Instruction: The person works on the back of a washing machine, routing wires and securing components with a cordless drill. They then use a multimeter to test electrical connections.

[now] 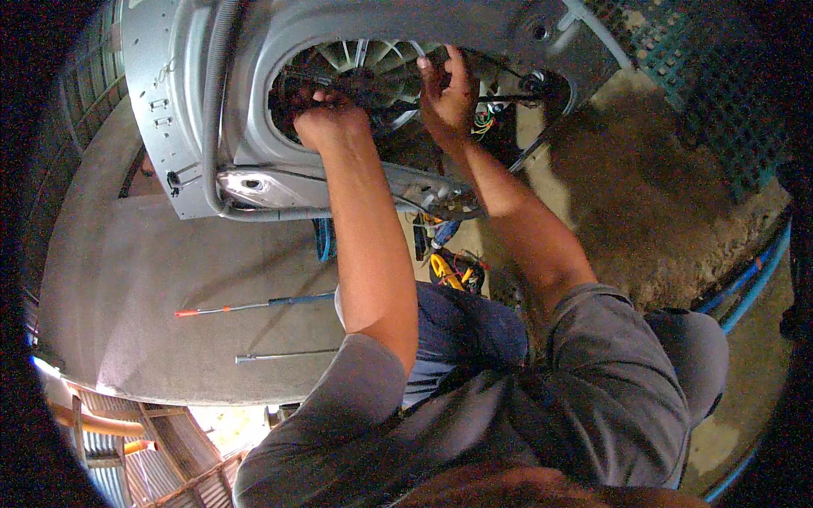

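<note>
A grey metal machine housing (279, 25), which looks like a washing machine, has a large oval opening in front of me. Inside the opening is the ribbed, pale underside of a round tub (381, 61), with dark parts in front of it. My left hand (332, 120) reaches into the opening's left side, its fingers curled around something dark that the shadow hides. Toward the opening's right side is my right hand (449, 97), thumb and fingers bent about a dark piece I cannot make out. Below it hang thin coloured wires (483, 123).
A grey corrugated hose (216, 110) runs down the housing's left side. On the concrete floor lie a red-tipped rod (246, 306), a metal bar (284, 356), and a yellow-handled tool (445, 273). Green perforated mesh (720, 102) stands at the far right; blue hoses (754, 284) lie at the right.
</note>
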`<state>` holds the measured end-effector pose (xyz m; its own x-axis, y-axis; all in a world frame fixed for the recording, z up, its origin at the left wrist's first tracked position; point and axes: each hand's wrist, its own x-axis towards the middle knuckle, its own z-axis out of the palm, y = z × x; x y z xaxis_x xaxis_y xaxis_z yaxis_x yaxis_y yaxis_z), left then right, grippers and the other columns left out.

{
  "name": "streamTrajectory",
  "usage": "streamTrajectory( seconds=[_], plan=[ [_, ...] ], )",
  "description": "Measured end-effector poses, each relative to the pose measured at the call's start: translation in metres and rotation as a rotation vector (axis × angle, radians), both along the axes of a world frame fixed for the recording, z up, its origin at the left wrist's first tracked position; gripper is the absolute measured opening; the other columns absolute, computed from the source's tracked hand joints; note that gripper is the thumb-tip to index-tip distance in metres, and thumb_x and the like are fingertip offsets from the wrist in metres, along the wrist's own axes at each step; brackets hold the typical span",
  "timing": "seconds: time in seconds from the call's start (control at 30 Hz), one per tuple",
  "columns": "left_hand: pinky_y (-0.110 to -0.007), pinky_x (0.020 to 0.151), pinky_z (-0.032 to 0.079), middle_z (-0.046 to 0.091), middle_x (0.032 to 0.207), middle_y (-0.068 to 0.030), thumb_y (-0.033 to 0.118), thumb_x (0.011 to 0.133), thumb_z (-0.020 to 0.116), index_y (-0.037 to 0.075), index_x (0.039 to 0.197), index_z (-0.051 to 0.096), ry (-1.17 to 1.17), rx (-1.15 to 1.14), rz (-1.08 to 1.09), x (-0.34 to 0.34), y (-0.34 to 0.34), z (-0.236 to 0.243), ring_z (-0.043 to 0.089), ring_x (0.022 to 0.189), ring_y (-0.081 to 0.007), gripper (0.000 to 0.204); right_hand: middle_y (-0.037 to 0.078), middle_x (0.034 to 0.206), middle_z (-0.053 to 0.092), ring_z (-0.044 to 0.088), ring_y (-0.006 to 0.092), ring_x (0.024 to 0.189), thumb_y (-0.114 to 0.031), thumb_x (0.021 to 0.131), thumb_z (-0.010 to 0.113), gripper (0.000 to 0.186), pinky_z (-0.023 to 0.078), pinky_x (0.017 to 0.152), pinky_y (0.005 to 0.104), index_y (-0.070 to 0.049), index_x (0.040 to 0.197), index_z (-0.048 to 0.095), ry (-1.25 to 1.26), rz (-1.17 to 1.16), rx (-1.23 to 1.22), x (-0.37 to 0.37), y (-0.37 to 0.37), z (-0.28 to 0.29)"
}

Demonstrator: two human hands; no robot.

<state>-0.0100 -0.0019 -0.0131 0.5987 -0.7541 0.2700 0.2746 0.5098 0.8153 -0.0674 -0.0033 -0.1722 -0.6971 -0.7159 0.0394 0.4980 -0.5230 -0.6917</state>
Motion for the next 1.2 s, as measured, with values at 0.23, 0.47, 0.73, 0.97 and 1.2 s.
streamTrajectory(
  seconds=[0.23,0.47,0.73,0.97,1.2],
  plan=[
    [-0.022,0.054,0.043,0.054,0.076,0.0022,0.018,0.099,0.046,0.014,0.088,0.056,0.004,0.017,-0.045,0.001,0.003,-0.001,0.051,0.061,-0.0106,0.015,0.008,0.091,0.058,0.056,0.0194,0.081,-0.038,0.096,0.075,0.062,0.048,0.078,0.0376,0.000,0.138,0.051,0.055,0.007,0.067,0.009,-0.008,-0.009],
    [-0.022,0.055,0.044,0.054,0.076,0.0019,0.017,0.101,0.043,0.015,0.087,0.055,0.017,0.013,-0.060,-0.002,0.007,0.000,0.051,0.062,-0.0107,0.019,0.022,0.115,0.061,0.061,0.0360,0.104,-0.050,0.100,0.063,0.071,0.048,0.094,0.0484,0.000,0.147,0.044,0.051,0.119,0.003,0.011,0.000,-0.017],
    [-0.023,0.055,0.044,0.054,0.075,0.0021,0.019,0.102,0.043,0.015,0.086,0.054,0.012,0.004,-0.076,0.005,0.003,0.000,0.049,0.061,-0.0111,0.019,0.008,0.099,0.060,0.059,0.0194,0.086,-0.034,0.095,0.076,0.069,0.049,0.082,0.0361,-0.003,0.148,0.042,0.045,-0.125,0.014,0.017,-0.003,-0.016],
    [-0.024,0.056,0.043,0.053,0.075,0.0016,0.018,0.101,0.043,0.014,0.087,0.054,0.046,0.006,-0.033,0.007,0.002,0.001,0.049,0.061,-0.0119,0.019,0.008,0.099,0.060,0.059,0.0191,0.088,-0.032,0.097,0.074,0.067,0.050,0.082,0.0364,-0.004,0.148,0.042,0.086,-0.125,0.050,0.025,-0.001,-0.018],
    [-0.026,0.060,0.045,0.053,0.076,0.0012,0.017,0.100,0.044,0.013,0.087,0.054,0.043,-0.002,-0.083,-0.003,0.006,-0.003,0.049,0.062,-0.0126,0.017,0.012,0.105,0.062,0.062,0.0219,0.091,-0.039,0.097,0.072,0.077,0.051,0.085,0.0386,-0.002,0.154,0.036,-0.061,-0.019,-0.029,0.021,0.002,-0.014]
  ],
)
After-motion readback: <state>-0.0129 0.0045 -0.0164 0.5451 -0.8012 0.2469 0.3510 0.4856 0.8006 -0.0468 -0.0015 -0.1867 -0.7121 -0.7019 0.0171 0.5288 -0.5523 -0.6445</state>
